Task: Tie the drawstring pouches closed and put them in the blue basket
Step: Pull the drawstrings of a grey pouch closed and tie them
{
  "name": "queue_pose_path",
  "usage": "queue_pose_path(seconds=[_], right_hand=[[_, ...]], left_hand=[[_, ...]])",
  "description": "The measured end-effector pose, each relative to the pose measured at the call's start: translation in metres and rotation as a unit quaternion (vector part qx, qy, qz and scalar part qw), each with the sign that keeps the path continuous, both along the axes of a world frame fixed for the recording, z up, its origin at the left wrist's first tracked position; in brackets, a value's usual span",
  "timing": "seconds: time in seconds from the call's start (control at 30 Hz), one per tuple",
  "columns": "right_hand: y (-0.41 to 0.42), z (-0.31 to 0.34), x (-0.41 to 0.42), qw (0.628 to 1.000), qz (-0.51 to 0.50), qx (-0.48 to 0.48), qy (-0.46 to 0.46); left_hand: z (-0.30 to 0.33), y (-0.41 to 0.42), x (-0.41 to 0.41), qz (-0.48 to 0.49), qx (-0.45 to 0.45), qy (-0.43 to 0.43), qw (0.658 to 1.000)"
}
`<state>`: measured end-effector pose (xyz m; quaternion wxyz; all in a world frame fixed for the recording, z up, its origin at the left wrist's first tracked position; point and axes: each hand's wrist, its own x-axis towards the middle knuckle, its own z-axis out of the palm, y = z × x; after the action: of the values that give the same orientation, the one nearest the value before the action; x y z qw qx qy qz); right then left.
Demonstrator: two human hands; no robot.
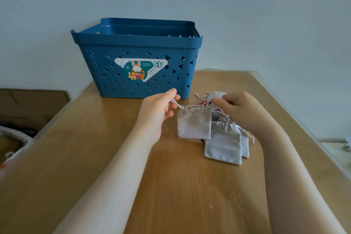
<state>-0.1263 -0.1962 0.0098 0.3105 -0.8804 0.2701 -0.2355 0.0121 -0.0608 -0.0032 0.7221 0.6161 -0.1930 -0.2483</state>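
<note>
Surface: smooth, glossy wood grain, lying under everything listed. Pouches: flat grey cloth rectangles, overlapping in a heap right of centre, gathered mouths pointing away toward the basket. Front pouch: lying flat, long axis running near to far, mouth at the far end. Left hand: fingers pinching its white cord. Right hand: fingers curling over the cords at the mouth; exact grip unclear. Basket: blue rigid plastic, triangular perforations, standing upright just beyond.
</note>
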Motion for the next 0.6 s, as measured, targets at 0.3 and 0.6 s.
queue_pose_path(seconds=[0.3,0.6], right_hand=[[0.006,-0.006,0.013,0.722,0.104,0.579,-0.364],[0.013,-0.011,0.024,0.625,0.097,0.65,-0.421]], left_hand=[[-0.008,0.006,0.017,-0.207,-0.276,0.366,0.864],[-0.009,0.005,0.017,-0.201,-0.263,0.345,0.878]])
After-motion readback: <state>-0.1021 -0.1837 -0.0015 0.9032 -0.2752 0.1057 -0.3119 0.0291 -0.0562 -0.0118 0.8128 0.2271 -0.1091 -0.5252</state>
